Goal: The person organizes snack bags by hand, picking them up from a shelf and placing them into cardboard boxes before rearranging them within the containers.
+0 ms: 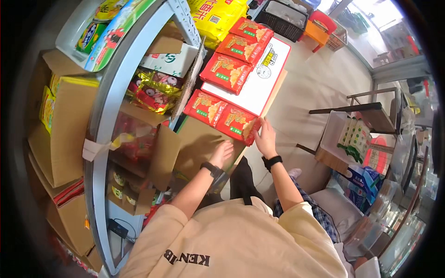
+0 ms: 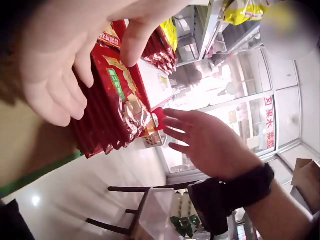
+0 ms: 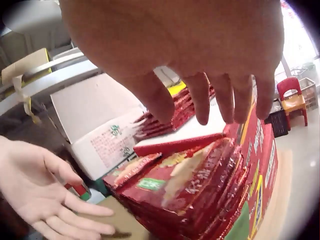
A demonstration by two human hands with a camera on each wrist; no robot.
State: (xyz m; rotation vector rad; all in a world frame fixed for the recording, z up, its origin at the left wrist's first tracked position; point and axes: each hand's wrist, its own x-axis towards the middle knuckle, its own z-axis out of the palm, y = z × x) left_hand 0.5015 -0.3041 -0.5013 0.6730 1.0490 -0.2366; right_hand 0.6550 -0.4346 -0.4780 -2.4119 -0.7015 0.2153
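Note:
Two neighbouring stacks of red snack packets [image 1: 234, 121] lie at the near end of a white, red-edged box [image 1: 252, 99]; more red packets [image 1: 225, 72] lie farther up it. My right hand [image 1: 266, 140] is at the right end of the nearer stack, its fingertips right by the crinkled packet ends. In the right wrist view the fingers of my right hand [image 3: 200, 55] reach down over the packets, extended. My left hand [image 1: 222, 154] is just in front of the stacks, palm turned inward and fingers loosely extended, over a tan cardboard surface [image 1: 197, 141].
On the left a shelf rack [image 1: 103, 116] holds cardboard boxes of packaged food, including shiny packets [image 1: 157, 92]. Yellow bags [image 1: 215, 21] and a black crate [image 1: 282, 21] stand beyond. Rightward are a red chair [image 1: 322, 25], a dark wooden chair [image 1: 371, 113] and a plastic bin [image 1: 331, 134].

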